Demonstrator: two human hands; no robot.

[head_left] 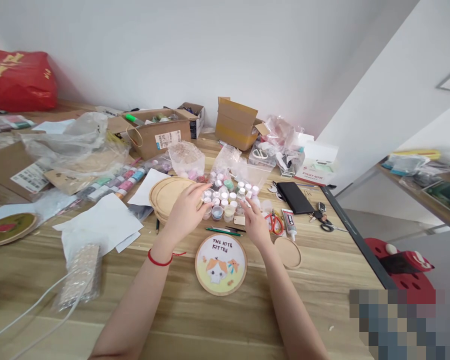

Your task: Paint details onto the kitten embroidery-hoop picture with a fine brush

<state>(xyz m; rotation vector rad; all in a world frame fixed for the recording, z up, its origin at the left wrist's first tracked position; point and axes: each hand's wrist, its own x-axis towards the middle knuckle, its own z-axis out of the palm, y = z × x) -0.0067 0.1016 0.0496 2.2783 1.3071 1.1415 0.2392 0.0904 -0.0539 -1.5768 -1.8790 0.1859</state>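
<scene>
Small white-lidded jars (224, 196) stand in a tight cluster on the wooden table. My left hand (187, 209) reaches over the edge of the round wooden discs (165, 192) to the cluster's left side, fingers stretched and apart at the jars. From the right, my right hand (255, 222) points its spread fingers at the jars; whether the fingertips touch them I cannot tell. Between my forearms lies a round hoop picture (221, 265) of a cat, lettered "THE KITE KITTEN". Green pens (223, 232) lie just above it.
Red-handled scissors (275, 222), a glue tube (289, 223), a wooden ring (287, 252) and a black phone-like slab (295, 197) lie to the right. Cardboard boxes (236, 122) and plastic bags line the back. White paper (101, 220) and a bubble-wrapped bundle (83, 275) are left.
</scene>
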